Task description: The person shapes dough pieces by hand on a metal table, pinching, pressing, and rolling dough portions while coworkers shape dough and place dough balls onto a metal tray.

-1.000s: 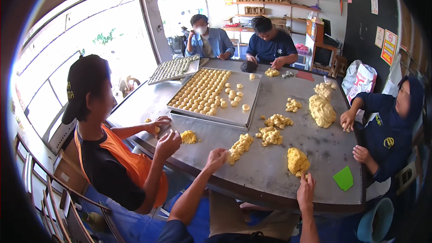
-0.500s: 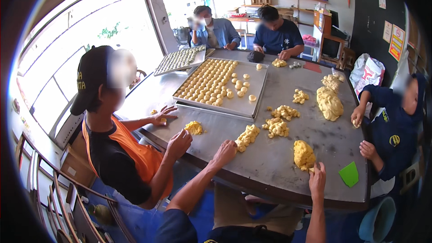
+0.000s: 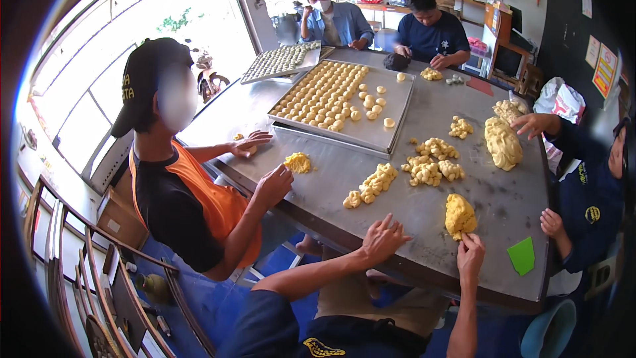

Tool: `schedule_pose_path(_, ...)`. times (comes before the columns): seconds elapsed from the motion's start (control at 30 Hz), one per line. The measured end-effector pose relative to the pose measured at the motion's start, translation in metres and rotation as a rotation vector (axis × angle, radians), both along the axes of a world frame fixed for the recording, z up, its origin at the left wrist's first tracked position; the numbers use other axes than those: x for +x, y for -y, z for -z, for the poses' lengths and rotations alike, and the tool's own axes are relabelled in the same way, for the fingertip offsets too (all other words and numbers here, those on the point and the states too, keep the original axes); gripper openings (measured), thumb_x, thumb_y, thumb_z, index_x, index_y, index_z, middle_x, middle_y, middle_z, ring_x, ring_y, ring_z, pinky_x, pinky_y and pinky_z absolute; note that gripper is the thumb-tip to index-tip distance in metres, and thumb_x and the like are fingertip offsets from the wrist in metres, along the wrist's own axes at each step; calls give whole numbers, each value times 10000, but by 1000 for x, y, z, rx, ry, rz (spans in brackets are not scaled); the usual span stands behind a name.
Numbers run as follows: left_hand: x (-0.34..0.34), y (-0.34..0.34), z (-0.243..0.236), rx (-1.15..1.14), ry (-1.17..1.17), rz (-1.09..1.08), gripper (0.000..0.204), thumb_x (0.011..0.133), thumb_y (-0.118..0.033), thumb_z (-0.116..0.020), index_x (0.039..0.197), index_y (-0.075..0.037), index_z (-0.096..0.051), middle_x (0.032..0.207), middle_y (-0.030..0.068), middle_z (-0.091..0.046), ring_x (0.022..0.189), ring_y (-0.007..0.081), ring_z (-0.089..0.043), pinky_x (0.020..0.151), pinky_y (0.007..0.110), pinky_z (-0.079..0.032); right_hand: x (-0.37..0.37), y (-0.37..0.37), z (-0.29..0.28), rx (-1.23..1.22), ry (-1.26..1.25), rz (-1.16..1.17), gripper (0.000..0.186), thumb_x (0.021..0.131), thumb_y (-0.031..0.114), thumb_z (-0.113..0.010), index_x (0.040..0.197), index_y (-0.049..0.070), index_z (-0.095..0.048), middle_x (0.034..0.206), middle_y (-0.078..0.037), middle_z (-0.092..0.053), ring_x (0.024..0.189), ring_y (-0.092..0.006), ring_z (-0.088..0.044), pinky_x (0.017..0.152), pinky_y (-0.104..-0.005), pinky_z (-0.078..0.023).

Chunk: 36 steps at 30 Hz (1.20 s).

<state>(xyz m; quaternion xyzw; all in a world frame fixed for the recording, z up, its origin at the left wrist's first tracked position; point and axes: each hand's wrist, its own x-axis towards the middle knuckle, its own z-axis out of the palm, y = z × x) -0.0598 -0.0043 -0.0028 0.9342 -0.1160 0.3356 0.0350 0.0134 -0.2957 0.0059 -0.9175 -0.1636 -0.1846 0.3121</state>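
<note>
And here's the left hand, fingers spread wide, nothing held — poised at the near side of the metal table, with a strip of yellow dough pieces just off at its eleven o'clock. More clustered pieces sit at one o'clock. Over to the right hand: fingertips drawn close together, touching the near edge of the deep-yellow dough lump at eleven — whether they're pinching a bit, I can't tell. Green flat scraper, three o'clock!
</note>
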Motion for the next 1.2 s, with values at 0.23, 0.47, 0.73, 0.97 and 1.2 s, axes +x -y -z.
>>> schedule_pose_path(0.23,71,13,-19,-33,-18,-46,346,960,-389,-634,953,-46,-671,989,114,-608,986,281,-547,889,421,-417,3,5,-14,-309,-95,-71,307,808,-39,-685,1113,-34,-722,1120,-221,-638,1035,-401,-595,941,-459,-496)
schedule_pose_path(0.47,104,10,-10,-129,-215,29,431,906,-370,-596,1126,-1,-568,1147,185,-539,1107,320,-497,946,483,-380,-1,38,6,-301,-55,34,444,950,-61,-537,1394,-55,-542,1497,-324,-420,1339,-474,-476,1128,-461,-409)
schedule_pose_path(0.73,104,-4,0,-91,-169,-17,278,912,-296,-575,999,-33,-603,1158,146,-570,1116,281,-493,945,456,-373,-47,-9,-6,-339,-165,-3,446,952,-79,-467,1384,-64,-576,1517,-271,-476,1414,-426,-452,1173,-438,-386)
schedule_pose_path(0.97,72,23,15,103,-43,-149,247,892,-230,-602,1045,-41,-647,1080,129,-567,1107,280,-504,937,488,-361,-31,8,-19,-221,-105,72,369,901,-91,-530,1238,-58,-675,1236,-222,-663,1116,-410,-619,990,-472,-474)
schedule_pose_path(1.2,14,15,-1,-21,-260,-194,234,867,-135,-619,1079,-39,-636,1108,145,-557,1100,313,-513,947,496,-382,-48,5,-10,-263,-92,16,431,827,-142,-534,1230,-64,-667,1230,-214,-626,1120,-415,-573,997,-459,-473)
